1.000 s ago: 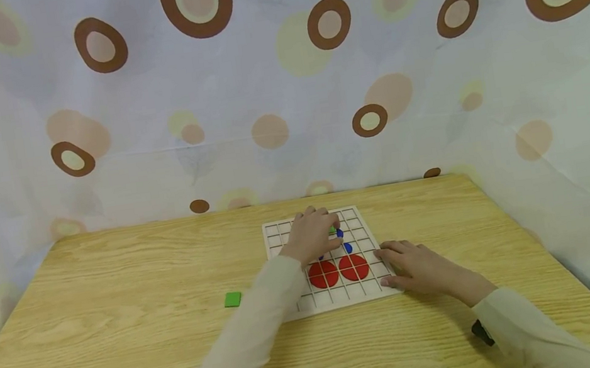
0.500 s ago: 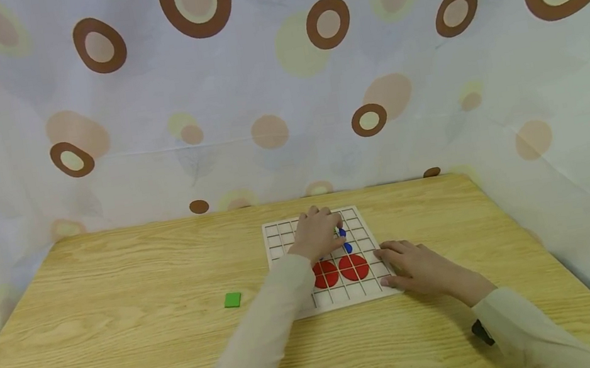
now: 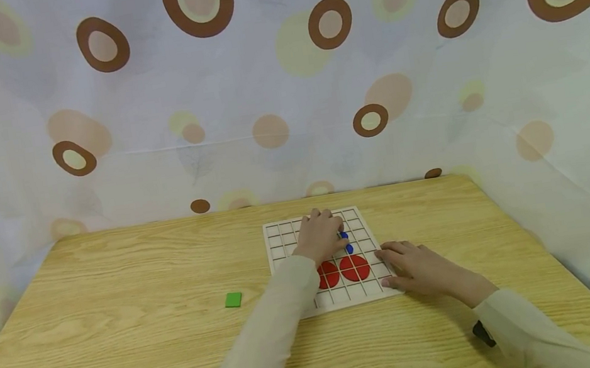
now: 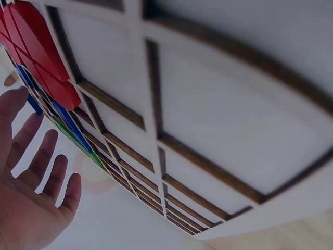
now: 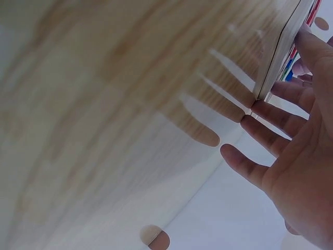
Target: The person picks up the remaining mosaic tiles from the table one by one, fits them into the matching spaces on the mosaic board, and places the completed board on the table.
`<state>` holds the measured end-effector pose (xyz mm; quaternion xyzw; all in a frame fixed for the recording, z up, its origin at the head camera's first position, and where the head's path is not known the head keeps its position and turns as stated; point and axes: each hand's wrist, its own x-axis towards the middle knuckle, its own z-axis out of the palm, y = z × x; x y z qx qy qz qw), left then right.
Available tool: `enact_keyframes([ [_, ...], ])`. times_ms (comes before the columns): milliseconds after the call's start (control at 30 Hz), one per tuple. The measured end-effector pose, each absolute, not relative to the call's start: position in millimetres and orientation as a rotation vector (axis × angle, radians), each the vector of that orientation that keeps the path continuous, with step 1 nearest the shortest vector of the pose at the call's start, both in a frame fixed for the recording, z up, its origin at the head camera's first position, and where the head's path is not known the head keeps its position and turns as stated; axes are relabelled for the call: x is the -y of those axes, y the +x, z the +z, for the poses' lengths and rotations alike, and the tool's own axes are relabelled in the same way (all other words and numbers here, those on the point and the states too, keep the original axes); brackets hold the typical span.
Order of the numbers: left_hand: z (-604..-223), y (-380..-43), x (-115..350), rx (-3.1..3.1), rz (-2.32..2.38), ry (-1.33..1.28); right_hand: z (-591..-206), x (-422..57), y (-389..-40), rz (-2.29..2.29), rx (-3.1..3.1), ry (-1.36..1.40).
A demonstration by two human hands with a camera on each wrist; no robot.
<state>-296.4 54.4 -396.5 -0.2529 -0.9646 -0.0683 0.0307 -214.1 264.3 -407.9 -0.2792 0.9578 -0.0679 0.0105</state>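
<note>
Head view: the board (image 3: 278,252) lies flat toward the desk's (image 3: 144,359) far edge. I have the left hand (image 3: 321,237) above its middle, fingers loosely bent, no grip visible, beside blue pieces (image 3: 349,249). The right hand (image 3: 422,267), fingers extended, touches its right edge. I judge the board light, stiff, apt to slide: hold opposite edges. Green tile (image 3: 233,299), off its left edge: probably light, rigid; pinch the sides.

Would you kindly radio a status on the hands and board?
Left hand over the board, near blue pieces; grip unclear. Right hand at board's right edge. Green square loose on table. Left sleeve hides part of board.
</note>
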Motion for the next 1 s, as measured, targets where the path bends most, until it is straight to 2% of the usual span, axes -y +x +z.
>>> enact_keyframes([
  [1000,-399.3,-297.0,-57.8,2.991,-0.197,-0.766,-406.9,-264.1,-213.7,-0.232,-2.984,-0.874],
])
